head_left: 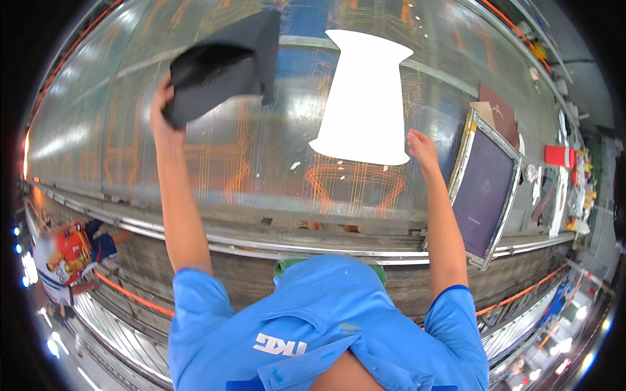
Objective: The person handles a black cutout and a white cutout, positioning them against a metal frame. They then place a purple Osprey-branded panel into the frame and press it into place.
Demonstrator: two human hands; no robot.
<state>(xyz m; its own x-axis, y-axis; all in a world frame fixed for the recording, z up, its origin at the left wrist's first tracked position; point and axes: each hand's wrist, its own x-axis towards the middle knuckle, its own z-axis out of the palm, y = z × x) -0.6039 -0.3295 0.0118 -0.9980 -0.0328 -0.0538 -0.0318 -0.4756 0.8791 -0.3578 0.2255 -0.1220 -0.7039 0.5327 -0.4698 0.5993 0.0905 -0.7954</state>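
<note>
My left hand [163, 112], raised at the upper left, grips the lower left edge of a curled black sheet [218, 72]. The sheet bends over on itself and hangs above the metal table; its fingers are partly hidden behind it. To the right, a white cut panel [366, 98] with flared ends and a narrower middle lies flat on the table. Just off that panel's right edge is my right hand [424, 153], its fingers loosely bent, with nothing visible in them.
The long metal table [274, 176] carries orange outline marks and small white scraps. A framed printing screen [484, 189] leans at the right, by brown sheets [499, 107] and a red container [559, 156]. A metal rail [274, 244] runs along the near edge. Another person [75, 254] is at the far left.
</note>
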